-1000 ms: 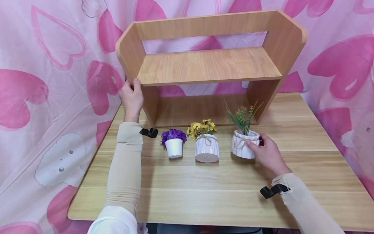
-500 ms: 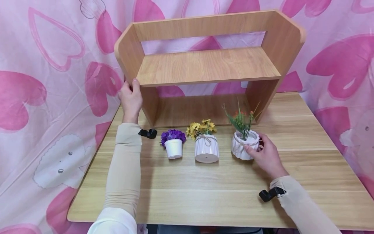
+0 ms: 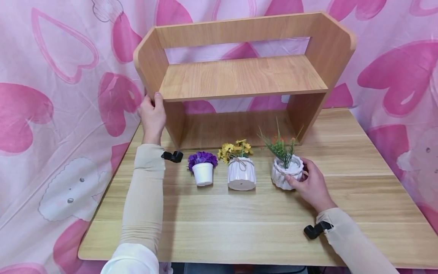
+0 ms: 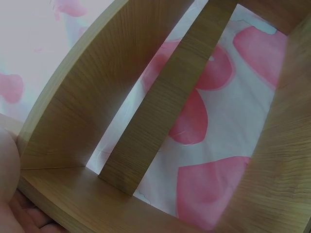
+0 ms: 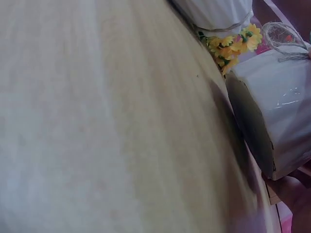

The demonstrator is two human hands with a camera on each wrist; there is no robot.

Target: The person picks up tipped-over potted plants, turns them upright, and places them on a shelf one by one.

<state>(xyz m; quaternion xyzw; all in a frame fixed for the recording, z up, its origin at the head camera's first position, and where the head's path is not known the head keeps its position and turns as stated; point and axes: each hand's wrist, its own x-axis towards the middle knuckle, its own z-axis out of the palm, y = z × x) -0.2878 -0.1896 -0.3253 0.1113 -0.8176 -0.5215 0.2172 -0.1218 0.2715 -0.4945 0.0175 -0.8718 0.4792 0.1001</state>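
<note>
Across the table (image 3: pixel 219 224), the wooden shelf unit (image 3: pixel 243 76) stands toward the far edge, and the left hand (image 3: pixel 152 118) has its left side gripped, thumb in front. Over right of centre, the right hand (image 3: pixel 314 186) pinches a tilted white pot of grass (image 3: pixel 280 178) by its rim, narrow grip. Beside it, a yellow-flower pot (image 3: pixel 241 174) lies base toward the near edge; left of that, the smaller purple-flower pot (image 3: pixel 203 174). All three sit in front of the shelf.

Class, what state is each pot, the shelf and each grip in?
Left pot: on the table, unheld.
Middle pot: lying on its side, unheld.
Right pot: held, tilted.
Shelf: upright, held.
Left grip: holding the shelf's left side.
Right grip: holding the right pot.
</note>
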